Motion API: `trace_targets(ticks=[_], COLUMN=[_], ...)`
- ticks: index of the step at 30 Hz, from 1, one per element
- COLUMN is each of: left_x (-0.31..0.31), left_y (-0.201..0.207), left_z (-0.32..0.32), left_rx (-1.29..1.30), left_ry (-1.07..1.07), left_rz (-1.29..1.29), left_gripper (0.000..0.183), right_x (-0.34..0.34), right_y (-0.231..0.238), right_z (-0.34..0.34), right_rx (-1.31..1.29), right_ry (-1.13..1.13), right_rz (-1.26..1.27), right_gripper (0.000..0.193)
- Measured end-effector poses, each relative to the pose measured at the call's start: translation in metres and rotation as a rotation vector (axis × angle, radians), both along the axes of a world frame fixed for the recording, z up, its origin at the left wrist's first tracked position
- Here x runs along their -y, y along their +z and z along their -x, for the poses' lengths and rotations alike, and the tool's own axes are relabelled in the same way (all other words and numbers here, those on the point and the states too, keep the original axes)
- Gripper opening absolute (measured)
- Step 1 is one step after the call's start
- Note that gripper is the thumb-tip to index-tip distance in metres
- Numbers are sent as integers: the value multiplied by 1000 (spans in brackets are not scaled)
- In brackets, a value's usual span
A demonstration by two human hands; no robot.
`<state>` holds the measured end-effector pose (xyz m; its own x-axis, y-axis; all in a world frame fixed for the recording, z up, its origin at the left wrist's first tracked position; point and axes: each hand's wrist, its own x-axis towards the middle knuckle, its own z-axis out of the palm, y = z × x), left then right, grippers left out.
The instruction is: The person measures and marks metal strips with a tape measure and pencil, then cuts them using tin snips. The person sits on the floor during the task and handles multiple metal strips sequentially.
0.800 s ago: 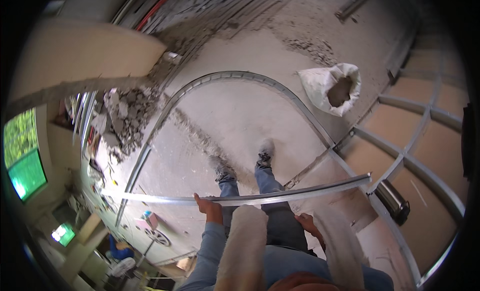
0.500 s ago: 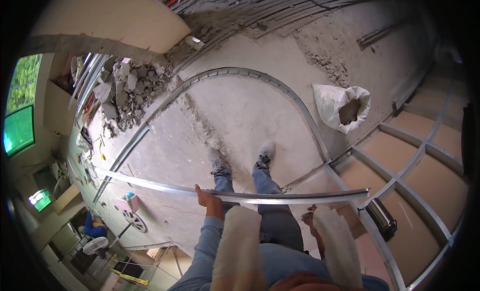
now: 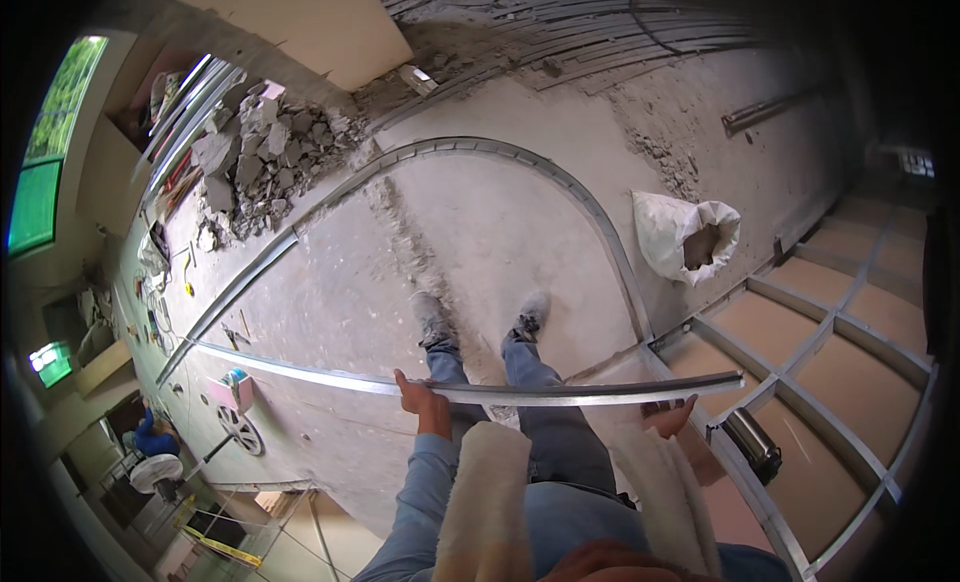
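A long silver metal channel (image 3: 540, 393) stretches across in front of my legs, its left part reaching toward the floor and its right end near a wall frame. My left hand (image 3: 428, 407) is closed around it near the middle, thumb up over the edge. Just below the channel's right part is my right hand (image 3: 674, 419), thumb spread away from the other fingers, which are dark and partly hidden. Whether it touches the channel is unclear. A curved metal track (image 3: 590, 207) lies on the floor beyond my feet, joining a straight track (image 3: 240, 282) at left.
A metal-framed panel (image 3: 790, 367) stands at right, with a silver and black cylinder (image 3: 752, 445) against it. An open white sack (image 3: 665, 232) sits beyond. Rubble (image 3: 255, 152) lies far left, near a pink box (image 3: 232, 390) and a wheel (image 3: 240, 432). Another person (image 3: 155, 437) is at far left.
My right hand has moved right and slightly up, out from behind the pale fleecy strip, closer to the channel's end. My left hand keeps its grip. The view has shifted slightly.
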<state>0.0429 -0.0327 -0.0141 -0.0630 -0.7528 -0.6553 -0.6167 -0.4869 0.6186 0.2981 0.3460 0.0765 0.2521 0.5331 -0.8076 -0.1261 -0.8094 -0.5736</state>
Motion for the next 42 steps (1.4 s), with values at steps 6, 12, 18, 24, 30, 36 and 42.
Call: trace_targets(ticks=[6,12,18,24,30,36,42], left_x=[15,38,84,190,338,439,523], left_y=[8,2,2,11,38,86,111], left_z=[-10,-8,23,84,155,192,232], left_rx=[54,67,76,-17,143,-140,145], left_ry=[15,94,124,147,84,230,82], left_rz=[53,93,-59,26,150,-77,97], left_gripper=[78,71,70,67,70,71,89], right_x=[-18,-12,27,144,314,412,499], right_y=[-10,-8,8,102,186,176,182], right_z=[24,37,80,163,299,408,492], right_rx=[153,293,325,550,576,541,535], right_ry=[251,420,526,1105,2396,2876,3176], right_rz=[-73,-188,-314,-198,-578,-790,-407], right_gripper=[87,80,78,64,60,78,77])
